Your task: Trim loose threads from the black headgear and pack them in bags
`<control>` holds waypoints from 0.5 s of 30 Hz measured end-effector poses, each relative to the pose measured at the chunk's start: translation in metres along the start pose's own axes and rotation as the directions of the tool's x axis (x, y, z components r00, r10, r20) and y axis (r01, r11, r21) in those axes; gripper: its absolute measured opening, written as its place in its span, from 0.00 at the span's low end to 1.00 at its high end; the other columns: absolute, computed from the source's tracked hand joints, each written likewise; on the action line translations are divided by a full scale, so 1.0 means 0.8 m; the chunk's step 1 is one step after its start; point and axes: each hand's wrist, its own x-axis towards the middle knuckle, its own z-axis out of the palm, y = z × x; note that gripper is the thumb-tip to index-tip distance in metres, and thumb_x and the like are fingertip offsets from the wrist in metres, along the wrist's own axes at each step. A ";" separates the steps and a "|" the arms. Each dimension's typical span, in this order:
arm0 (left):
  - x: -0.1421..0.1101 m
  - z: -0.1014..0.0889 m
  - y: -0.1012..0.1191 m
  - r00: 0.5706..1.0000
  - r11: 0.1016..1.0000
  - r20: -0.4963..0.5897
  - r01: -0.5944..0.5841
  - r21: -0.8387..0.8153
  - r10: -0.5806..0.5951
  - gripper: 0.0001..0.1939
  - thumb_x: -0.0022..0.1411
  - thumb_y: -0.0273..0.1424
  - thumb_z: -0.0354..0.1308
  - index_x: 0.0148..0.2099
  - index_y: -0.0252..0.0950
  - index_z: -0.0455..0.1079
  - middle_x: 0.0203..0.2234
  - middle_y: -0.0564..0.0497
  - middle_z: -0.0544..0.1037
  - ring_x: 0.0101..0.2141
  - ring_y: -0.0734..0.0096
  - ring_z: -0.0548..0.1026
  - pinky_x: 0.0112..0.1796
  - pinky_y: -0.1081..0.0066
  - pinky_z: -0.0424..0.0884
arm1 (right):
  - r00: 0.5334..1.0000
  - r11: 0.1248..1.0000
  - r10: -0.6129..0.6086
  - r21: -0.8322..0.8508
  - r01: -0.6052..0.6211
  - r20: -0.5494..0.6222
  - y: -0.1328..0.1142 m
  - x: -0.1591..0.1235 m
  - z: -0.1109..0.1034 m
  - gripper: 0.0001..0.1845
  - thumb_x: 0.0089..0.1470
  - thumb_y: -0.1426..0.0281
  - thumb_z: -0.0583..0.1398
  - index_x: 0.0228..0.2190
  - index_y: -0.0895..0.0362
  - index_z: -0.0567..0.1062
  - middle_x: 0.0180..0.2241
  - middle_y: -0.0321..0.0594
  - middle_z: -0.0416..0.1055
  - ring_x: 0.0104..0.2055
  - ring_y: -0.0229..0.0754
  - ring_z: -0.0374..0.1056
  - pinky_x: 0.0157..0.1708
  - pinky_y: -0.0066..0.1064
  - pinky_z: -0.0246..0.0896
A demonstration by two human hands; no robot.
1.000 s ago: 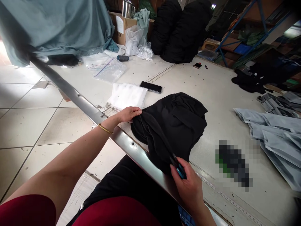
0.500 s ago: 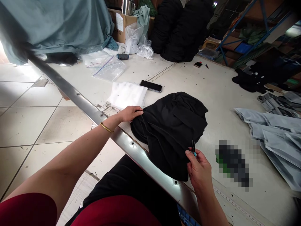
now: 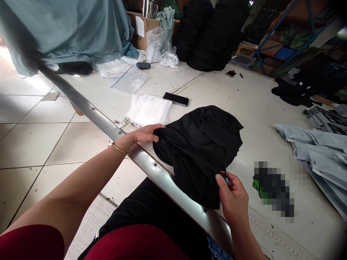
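Observation:
A crumpled black cloth garment lies in a heap on the white work table, close to the metal table edge. My left hand, wearing a gold bangle, presses on the garment's left side and holds a fold of it. At its lower right, my right hand pinches small blue-handled thread snips. Their tips point up and touch the cloth's edge, though the fingers hide most of the handle.
A phone and a white plastic-wrapped pack lie just beyond the garment. Clear plastic bags sit further back. Grey-blue garments in bags lie at the right. Shelving stands behind, and a teal cloth heap hangs at upper left.
My right hand has moved up and right from the garment's lower fold to its lower right edge, with the snips now upright. My left hand has shifted little, and the view has moved slightly.

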 end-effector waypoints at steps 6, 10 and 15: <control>-0.001 -0.001 0.001 1.000 0.999 0.003 0.023 0.026 -0.023 0.28 0.51 0.38 0.62 0.54 0.39 0.63 0.47 0.48 0.72 0.46 0.61 0.71 0.46 0.64 0.69 | 0.934 0.896 -0.236 -0.313 0.316 0.267 -0.001 -0.037 -0.001 0.33 0.40 0.59 0.67 0.49 0.51 0.69 0.49 0.42 0.69 0.49 0.50 0.67 0.48 0.40 0.62; 0.006 0.010 0.002 0.985 0.991 -0.158 0.085 0.107 -0.067 0.23 0.56 0.49 0.54 0.46 0.38 0.67 0.36 0.51 0.75 0.35 0.67 0.72 0.37 0.69 0.70 | 0.930 0.876 -0.239 -0.351 0.331 0.281 0.006 -0.033 0.005 0.22 0.46 0.60 0.62 0.44 0.51 0.72 0.42 0.41 0.74 0.44 0.48 0.70 0.45 0.39 0.63; 0.022 0.021 0.004 0.941 0.945 -0.336 0.134 0.299 -0.027 0.24 0.58 0.52 0.49 0.38 0.36 0.70 0.30 0.51 0.75 0.33 0.65 0.71 0.36 0.69 0.68 | 0.997 0.992 -0.012 -0.127 0.023 0.081 0.007 -0.004 0.007 0.21 0.43 0.58 0.64 0.39 0.54 0.73 0.35 0.40 0.75 0.36 0.45 0.70 0.35 0.33 0.66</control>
